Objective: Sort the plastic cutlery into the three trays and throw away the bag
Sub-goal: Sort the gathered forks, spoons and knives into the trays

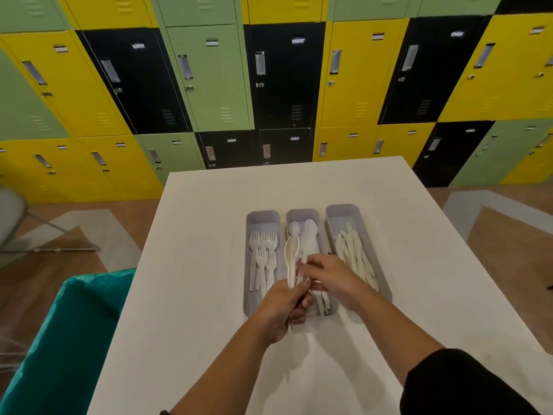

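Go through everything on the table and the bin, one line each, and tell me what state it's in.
Left tray: holds forks.
Middle tray: holds spoons.
Right tray: holds knives.
Bunch of spoons: gripped upright over the middle tray.
Left hand: grips the bunch's handles.
Right hand: fingers at the bunch; grip unclear.
Bin with green liner: open, beside the table.

White cutlery (291, 256), grey trays (262, 217), yellow-green-black lockers (209, 79), teal bin (74, 339).
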A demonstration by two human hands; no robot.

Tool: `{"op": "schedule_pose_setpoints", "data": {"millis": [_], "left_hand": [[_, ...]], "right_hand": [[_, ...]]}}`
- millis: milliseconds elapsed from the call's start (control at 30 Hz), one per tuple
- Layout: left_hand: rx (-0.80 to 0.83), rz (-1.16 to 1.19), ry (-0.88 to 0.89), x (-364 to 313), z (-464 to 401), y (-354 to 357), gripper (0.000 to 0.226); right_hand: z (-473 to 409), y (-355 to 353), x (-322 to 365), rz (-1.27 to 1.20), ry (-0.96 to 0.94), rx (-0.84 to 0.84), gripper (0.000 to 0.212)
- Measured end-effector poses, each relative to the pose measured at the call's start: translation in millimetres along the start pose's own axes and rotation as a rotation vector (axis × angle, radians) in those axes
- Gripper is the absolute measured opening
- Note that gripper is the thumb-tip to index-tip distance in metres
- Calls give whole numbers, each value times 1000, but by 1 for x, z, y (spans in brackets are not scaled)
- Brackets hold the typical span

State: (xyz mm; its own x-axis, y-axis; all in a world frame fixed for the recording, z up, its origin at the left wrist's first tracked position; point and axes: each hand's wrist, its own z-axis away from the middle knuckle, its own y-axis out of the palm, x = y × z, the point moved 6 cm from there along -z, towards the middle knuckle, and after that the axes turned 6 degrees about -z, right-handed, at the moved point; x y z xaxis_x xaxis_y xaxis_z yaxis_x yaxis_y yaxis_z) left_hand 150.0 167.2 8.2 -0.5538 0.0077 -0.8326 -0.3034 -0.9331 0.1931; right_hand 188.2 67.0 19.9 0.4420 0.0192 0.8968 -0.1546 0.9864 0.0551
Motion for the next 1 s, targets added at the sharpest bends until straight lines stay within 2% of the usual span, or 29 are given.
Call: {"op": "schedule_pose_setpoints", "data": {"millis": [233, 267, 333, 367, 400, 467, 600, 733, 900, 1000], "left_hand": [[2, -40, -23, 4, 2, -3, 38], [-4, -42, -29, 5, 4, -4, 37], [-9, -41, -43, 6, 4, -5, 36], [-35, -25, -37, 8, 16, -21, 35], [-42, -20, -31, 7, 19, -24, 35], [-70, -13, -34, 6, 19, -26, 38], [-77, 138, -51, 2, 19, -24, 42], [-101, 135, 20, -4, 17, -25, 31], [-171, -47, 62, -1, 16, -33, 38], [-236, -68, 69, 6, 17, -39, 40]], "right_hand": [[-21, -26, 2, -51, -52, -321, 17], [-24, -31, -1, 14, -41, -339, 18], [-24, -39, -4, 314, -15, -367, 23], [-21, -18, -3, 464, -21, -346, 30], [-18, -12, -3, 502, -32, -350, 39], [-12, -3, -3, 426, -102, -344, 43], [-4, 29, 1, 288, -151, -129, 16], [4, 38, -4, 96, -122, -60, 28], [7, 37, -9, 86, -155, -171, 10], [0, 35, -12, 117, -170, -269, 14]]}}
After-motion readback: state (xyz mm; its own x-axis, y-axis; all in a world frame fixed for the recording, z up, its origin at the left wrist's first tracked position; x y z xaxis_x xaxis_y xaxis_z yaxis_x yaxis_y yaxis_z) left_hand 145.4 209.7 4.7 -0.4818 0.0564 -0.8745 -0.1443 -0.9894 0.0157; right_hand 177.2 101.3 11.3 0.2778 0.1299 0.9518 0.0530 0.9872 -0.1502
